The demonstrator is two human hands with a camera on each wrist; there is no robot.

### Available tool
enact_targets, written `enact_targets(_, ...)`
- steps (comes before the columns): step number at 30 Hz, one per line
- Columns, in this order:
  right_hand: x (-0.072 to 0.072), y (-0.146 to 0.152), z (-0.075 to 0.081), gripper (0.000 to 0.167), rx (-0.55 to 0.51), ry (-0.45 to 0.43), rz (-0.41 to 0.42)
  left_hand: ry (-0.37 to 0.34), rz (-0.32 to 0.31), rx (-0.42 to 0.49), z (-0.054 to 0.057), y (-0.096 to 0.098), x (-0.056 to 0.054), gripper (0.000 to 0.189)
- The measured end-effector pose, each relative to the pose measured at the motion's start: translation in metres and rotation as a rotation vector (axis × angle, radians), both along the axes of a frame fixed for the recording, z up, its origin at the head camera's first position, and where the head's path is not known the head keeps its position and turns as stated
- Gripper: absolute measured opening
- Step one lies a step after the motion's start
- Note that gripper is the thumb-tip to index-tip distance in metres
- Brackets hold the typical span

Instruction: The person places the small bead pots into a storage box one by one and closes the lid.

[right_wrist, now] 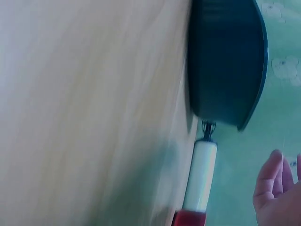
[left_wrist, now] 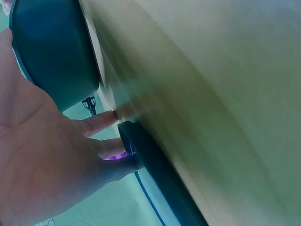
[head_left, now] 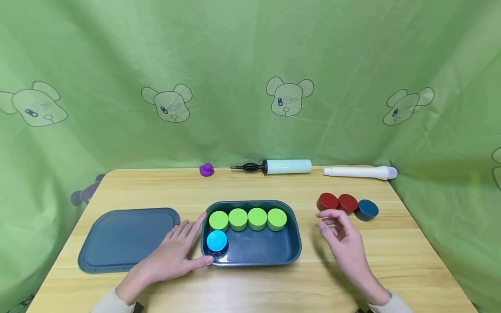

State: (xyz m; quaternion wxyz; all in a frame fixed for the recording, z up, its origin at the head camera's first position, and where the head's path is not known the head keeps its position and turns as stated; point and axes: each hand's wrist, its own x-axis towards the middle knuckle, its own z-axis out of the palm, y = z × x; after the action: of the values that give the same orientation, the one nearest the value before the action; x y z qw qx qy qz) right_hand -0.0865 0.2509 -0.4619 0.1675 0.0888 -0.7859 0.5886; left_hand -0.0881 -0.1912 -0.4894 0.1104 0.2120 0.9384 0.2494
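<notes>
In the head view a dark blue rectangular container (head_left: 266, 254) sits mid-table. Inside, several light green round pieces (head_left: 257, 217) stand in a row along its far side, and a bright blue round piece (head_left: 217, 240) is in the near left corner. My left hand (head_left: 176, 254) rests at the container's left end, thumb and fingers spread, with a fingertip and the thumb on its rim. To the right of the container my right hand (head_left: 344, 239) hovers, fingers loosely bent around nothing. Just beyond it lie two red round pieces (head_left: 327, 201) and a dark blue one (head_left: 366, 210).
A flat dark blue lid (head_left: 127, 239) lies at the left, close to the left hand. Along the back edge are a purple toy duck (head_left: 206, 170), a hand pump (head_left: 287, 166) and a white stick-like object (head_left: 356, 172). Green printed cloth (head_left: 235, 52) hangs behind the table.
</notes>
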Motion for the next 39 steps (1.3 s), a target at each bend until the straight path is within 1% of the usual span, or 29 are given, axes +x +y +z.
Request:
enact_targets(4,-0.004,0.018,-0.002,0.031,-0.045,-0.004,-0.050,0.000,0.000,0.002,0.001,0.000,0.000,0.109)
enact_targets(11,-0.009,0.049,-0.002,0.029,-0.118,-0.063,-0.128,0.000,0.004,0.001,0.000,0.001,0.001,0.108)
enact_targets(14,-0.013,0.062,-0.003,0.029,-0.113,-0.079,-0.168,0.005,0.001,0.012,0.002,0.001,0.002,0.108)
enact_targets(18,-0.017,0.078,-0.008,0.031,-0.042,-0.118,-0.230,-0.008,-0.002,0.010,0.003,0.000,0.004,0.108)
enact_targets(21,-0.021,0.089,-0.012,0.032,0.035,-0.149,-0.287,-0.017,-0.001,0.007,0.004,-0.001,0.005,0.108)
enact_targets(25,-0.027,0.100,-0.016,0.032,0.148,-0.183,-0.367,-0.010,0.000,0.014,0.005,0.000,0.004,0.106)
enact_targets(28,-0.032,0.109,-0.019,0.036,0.210,-0.215,-0.401,-0.009,0.003,0.010,0.004,0.001,0.003,0.107)
enact_targets(30,-0.035,0.116,-0.021,0.038,0.240,-0.240,-0.401,-0.007,0.005,0.007,0.002,0.001,0.002,0.107)
enact_targets(34,-0.040,0.130,-0.023,0.045,0.267,-0.307,-0.349,0.004,0.002,0.009,0.001,0.001,0.000,0.107)
enact_targets(36,-0.043,0.137,-0.026,0.050,0.267,-0.336,-0.309,0.007,0.001,0.007,0.001,0.001,0.000,0.107)
enact_targets(39,-0.048,0.145,-0.031,0.055,0.249,-0.381,-0.275,0.002,0.002,0.004,0.001,0.002,0.001,0.107)
